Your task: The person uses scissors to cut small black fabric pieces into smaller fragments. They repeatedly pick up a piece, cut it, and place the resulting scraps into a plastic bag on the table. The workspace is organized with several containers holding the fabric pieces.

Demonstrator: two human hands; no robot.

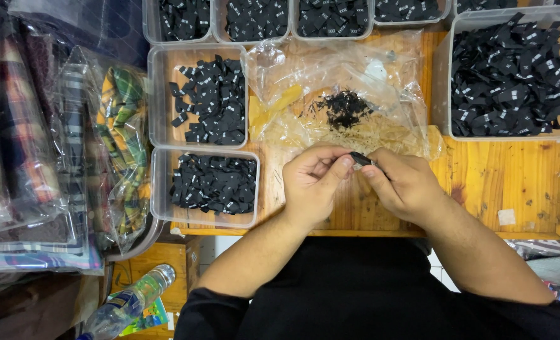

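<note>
While both hands are meeting over the middle of the wooden slatted counter (481, 182), the left hand (311, 182) and the right hand (406, 186) are pinching one small black woven fabric label (360, 158) between them. The left thumb and forefinger are closing narrowly on its left end; the right fingertips are gripping its right end, so each grip is holding the same label, raised just above the counter.

Handling, as a judgement: the label is looking very light, thin and limp, not fragile, and apt to fold or slip; a fingertip pinch at the ends or edges is suiting it best.

Orientation: its long axis is running roughly left to right, tilting slightly down toward the right hand. Which face is up cannot be told.

Surroundings: a crumpled clear plastic bag (380, 82) holding a small heap of black scraps is lying just beyond the hands. Clear plastic trays (160, 189) of similar black labels are sitting to the left, a larger clear bin (443, 82) to the right. Bagged plaid cloth (119, 126) is lying far left, a plastic water bottle (129, 305) below.
</note>
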